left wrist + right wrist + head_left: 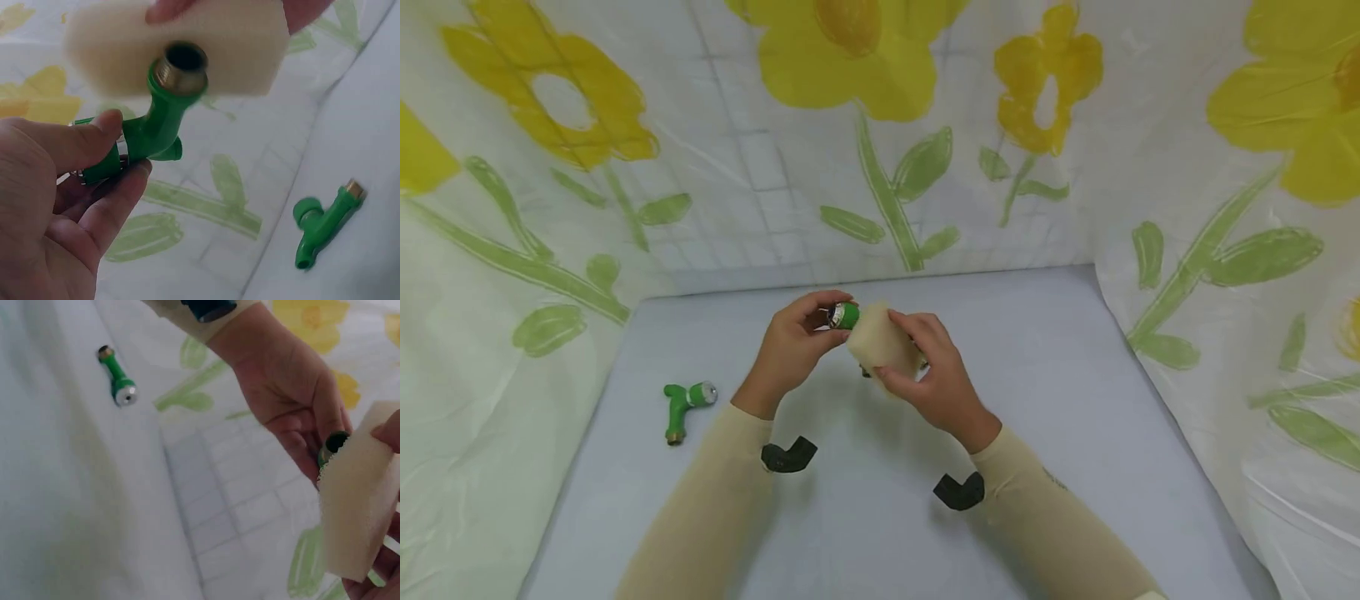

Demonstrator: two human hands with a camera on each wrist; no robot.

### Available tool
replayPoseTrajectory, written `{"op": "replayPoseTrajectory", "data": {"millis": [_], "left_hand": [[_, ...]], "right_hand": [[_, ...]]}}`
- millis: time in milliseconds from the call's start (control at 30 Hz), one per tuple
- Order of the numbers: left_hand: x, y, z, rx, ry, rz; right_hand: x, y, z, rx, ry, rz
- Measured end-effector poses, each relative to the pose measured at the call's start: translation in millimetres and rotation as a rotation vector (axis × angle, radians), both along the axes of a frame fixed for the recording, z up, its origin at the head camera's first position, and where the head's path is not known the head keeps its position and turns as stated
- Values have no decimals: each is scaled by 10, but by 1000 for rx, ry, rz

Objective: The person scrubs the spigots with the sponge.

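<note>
My left hand (792,346) pinches a green tap (164,125) by its round knob end, thumb on one side and fingers on the other. In the left wrist view the tap's brass threaded end points toward the camera. A cream sponge block (880,343) is gripped by my right hand (934,371), with the thumb and fingers at its sides. The sponge is right beside the tap and hides part of it in the head view. In the right wrist view the tap's dark opening (338,441) shows at the sponge's edge.
A second green tap (679,410) with a silver-capped knob lies on the pale table (1060,367), left of my left forearm. White curtains (700,208) printed with yellow flowers stand around the back and sides. A black curved piece (790,456) sits at each wrist.
</note>
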State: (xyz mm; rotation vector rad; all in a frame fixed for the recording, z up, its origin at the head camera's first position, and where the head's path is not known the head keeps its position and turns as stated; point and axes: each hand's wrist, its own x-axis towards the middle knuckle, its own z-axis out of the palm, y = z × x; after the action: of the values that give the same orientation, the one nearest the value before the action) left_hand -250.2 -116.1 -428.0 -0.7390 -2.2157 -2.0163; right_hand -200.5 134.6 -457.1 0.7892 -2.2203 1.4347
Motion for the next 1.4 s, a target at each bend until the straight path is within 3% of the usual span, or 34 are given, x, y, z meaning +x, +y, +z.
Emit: {"op": "replayPoseTrajectory", "data": {"millis": [233, 433, 533, 600, 733, 800, 967, 1033, 1100, 1200, 1267, 1333, 1400], "left_hand": [[67, -10, 14, -27, 23, -81], [53, -33, -50, -22, -17, -32], [67, -29, -72, -36, -32, -38], [87, -23, -56, -43, -29, -44], [113, -32, -21, -39, -19, -83], [115, -38, -18, -30, -6, -99], [90, -76, -59, 35, 2, -48], [85, -81, -68, 59, -2, -43], [85, -75, -69, 67, -6, -63], [96, -58, -61, 73, -17, -114], [100, -47, -62, 66, -15, -125], [97, -42, -70, 73, -20, -101], [91, -44, -78, 84, -22, -63]], "right_hand": [[-106, 52, -16, 0, -50, -114], [35, -51, 6, 62, -35, 105], [48, -53, 31, 93, 13, 151], [8, -31, 26, 102, 27, 108], [-82, 11, -22, 64, -13, -58], [-93, 15, -42, 42, -24, -86], [-3, -47, 6, 99, 38, 126], [17, -59, 35, 127, 65, 163], [-3, -48, 41, 125, 81, 92], [-57, 2, 11, 73, 45, -82], [-61, 22, -13, 51, 16, -132], [-32, 24, -25, 69, 11, -79], [11, 11, -18, 122, 30, 26]]}}
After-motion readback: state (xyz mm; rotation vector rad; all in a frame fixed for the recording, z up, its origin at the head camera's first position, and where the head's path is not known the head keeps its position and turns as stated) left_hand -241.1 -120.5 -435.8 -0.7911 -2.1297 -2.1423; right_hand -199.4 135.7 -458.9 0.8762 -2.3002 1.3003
